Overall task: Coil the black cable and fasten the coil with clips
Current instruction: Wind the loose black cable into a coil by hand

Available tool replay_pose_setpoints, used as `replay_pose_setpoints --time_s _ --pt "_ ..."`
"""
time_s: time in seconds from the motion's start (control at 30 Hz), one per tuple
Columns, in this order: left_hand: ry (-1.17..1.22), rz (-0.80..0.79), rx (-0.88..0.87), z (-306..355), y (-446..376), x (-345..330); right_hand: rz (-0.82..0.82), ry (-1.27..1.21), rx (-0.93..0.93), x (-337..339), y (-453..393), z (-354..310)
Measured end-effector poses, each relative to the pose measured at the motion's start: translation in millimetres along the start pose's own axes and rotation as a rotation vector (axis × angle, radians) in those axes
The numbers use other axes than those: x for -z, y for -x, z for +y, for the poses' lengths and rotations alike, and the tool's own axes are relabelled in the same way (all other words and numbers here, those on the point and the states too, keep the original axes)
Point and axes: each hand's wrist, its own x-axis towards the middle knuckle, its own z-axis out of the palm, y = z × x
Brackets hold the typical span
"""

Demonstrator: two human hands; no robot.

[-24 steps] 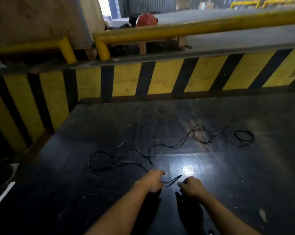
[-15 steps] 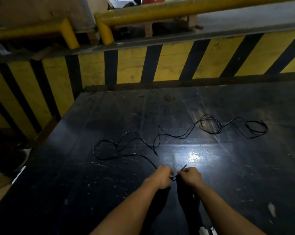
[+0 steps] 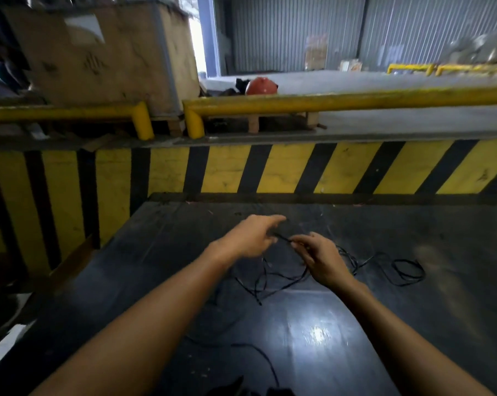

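Observation:
A thin black cable point(image 3: 404, 270) lies in loose tangles on the dark tabletop point(image 3: 412, 324), with a loop at the right and strands hanging below my hands. Both hands are raised above the table. My right hand point(image 3: 321, 260) pinches a short stretch of the cable near its end between thumb and fingers. My left hand point(image 3: 251, 238) holds the other side of that stretch, with its forefinger stretched out forward. A loose strand trails across the table near the bottom edge. No clips are visible.
A yellow and black striped barrier point(image 3: 270, 170) runs along the table's far edge and down its left side. Behind it are yellow guard rails point(image 3: 341, 100), a wooden crate point(image 3: 104, 52) and a red round object point(image 3: 261, 85). A bright glare spot sits on the near tabletop.
Both hands have lifted off the table and moved forward with the cable end between them. The view has tilted upward, and part of the cable has been dragged nearer.

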Motion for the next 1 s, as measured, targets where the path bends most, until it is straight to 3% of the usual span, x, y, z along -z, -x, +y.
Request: replay_pose_setpoints --time_s 0.13,0.27,0.47,0.7,0.83,1.0 --pt "-0.289 -0.083 -0.046 12.9 16.7 33.8 -0.025 0.056 0.111 23.9 -14.1 -37.8" --pt "-0.305 -0.071 -0.016 21.8 41.3 57.9 -0.034 -0.018 0.137 34.1 -12.6 -66.1" --pt "-0.274 0.063 0.048 12.7 72.9 107.3 -0.190 -0.140 0.007 42.8 -6.7 -71.3" --pt "0.403 -0.210 0.159 24.8 93.5 111.1 -0.170 -0.038 0.229 65.9 -30.7 -120.4" --pt "0.751 -0.295 0.099 40.1 106.7 119.5 -0.144 -0.035 0.217 80.6 -38.1 -126.3" --pt "1.446 -0.066 -0.119 56.4 92.4 125.5 -0.318 -0.211 0.017 51.1 -9.9 -109.0"
